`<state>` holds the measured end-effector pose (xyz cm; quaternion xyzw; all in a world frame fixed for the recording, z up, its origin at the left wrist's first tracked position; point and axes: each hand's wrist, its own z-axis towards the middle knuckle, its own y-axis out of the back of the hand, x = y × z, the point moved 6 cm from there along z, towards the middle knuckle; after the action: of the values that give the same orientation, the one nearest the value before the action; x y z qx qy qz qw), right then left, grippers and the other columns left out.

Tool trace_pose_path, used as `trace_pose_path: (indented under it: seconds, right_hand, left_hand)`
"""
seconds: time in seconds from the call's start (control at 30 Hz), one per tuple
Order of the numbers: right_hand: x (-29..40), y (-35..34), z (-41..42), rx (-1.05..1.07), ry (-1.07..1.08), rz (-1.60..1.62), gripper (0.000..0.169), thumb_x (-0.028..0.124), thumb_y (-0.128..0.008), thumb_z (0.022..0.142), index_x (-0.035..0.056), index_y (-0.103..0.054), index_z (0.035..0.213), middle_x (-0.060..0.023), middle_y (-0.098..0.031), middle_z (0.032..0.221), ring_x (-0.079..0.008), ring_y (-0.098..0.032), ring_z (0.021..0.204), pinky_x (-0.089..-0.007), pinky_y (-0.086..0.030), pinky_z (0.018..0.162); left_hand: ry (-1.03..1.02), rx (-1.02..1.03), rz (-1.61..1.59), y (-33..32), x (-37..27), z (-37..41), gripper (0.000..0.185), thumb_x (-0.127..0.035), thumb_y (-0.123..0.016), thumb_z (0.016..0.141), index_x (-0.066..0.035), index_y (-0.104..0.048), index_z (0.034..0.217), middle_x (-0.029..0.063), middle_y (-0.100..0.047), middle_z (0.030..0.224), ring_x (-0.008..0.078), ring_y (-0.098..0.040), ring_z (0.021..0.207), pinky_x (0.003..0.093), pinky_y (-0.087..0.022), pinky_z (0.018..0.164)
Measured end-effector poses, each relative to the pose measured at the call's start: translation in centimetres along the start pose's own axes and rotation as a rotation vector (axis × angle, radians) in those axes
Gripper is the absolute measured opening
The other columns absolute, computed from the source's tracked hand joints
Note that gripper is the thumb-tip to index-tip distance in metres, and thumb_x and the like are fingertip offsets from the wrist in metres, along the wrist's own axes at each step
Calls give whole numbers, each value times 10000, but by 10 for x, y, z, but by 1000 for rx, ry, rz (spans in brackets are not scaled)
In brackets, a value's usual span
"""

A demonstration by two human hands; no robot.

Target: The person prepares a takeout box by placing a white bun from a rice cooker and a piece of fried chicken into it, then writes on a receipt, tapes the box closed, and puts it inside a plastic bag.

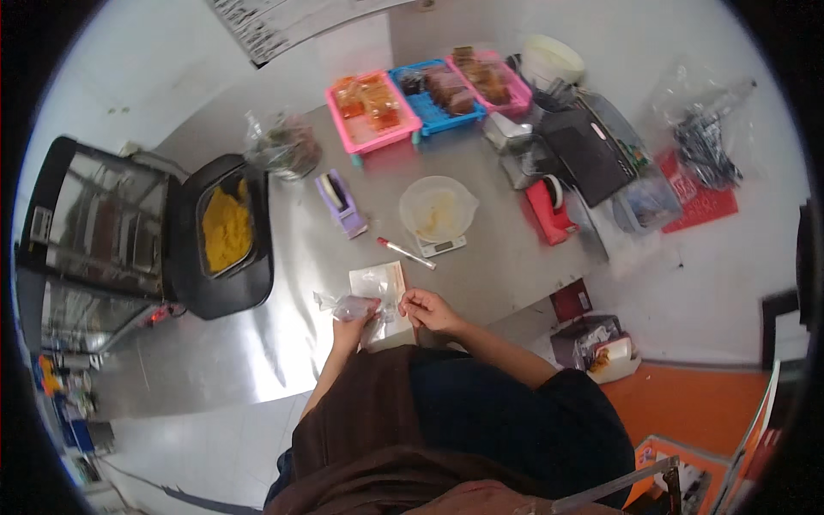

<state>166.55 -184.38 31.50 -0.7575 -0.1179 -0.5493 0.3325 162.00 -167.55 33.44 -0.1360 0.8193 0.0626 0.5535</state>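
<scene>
My left hand (353, 327) is closed on a clear plastic bag (354, 308) with something pinkish in it. Just right of it, my right hand (426, 310) is raised with its fingers curled; whether it pinches part of the plastic is not clear. Beneath both hands lies a notebook or stack of paper (378, 278) at the steel table's near edge. A red-capped pen (407, 253) lies beyond the paper. Farther back, a translucent plastic bowl (439, 209) stands on a small white digital scale (444, 247). To its left is a purple tape dispenser (342, 205).
Pink (360, 147) and blue (450, 124) baskets with packed food line the back of the steel table (302, 335). A tray of yellow food (226, 232) sits in a black holder at left. A red tape dispenser (550, 212) and plastic containers (647, 199) stand at right.
</scene>
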Motion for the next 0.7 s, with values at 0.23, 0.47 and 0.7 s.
trace_pose_path:
  seconds: [0.23,0.47,0.7]
  right_hand:
    - [128,214,-88,-1284,681,-998,102,100,-599,793,33,-573,866,-54,-540,783,-169,-524,736,-294,-426,688]
    - [155,190,-23,-854,506,-672,141,105,-583,821,17,-589,930,-66,-620,834,-130,-583,749,-263,-461,686]
    - [81,22,142,-222,521,-780,363,247,-608,806,-1,-557,1067,-105,-617,929,-193,-588,877,-318,-468,776]
  left_hand:
    - [-21,127,34,5,-5,0,142,-61,-609,800,26,-564,904,124,-615,935,188,-597,851,285,-523,711]
    - [58,170,-130,8,6,7,114,-30,-608,785,2,-556,881,118,-609,915,181,-587,833,283,-502,717]
    - [75,96,-474,31,17,-16,135,-26,-660,738,-38,-551,817,98,-603,859,163,-564,730,273,-466,674]
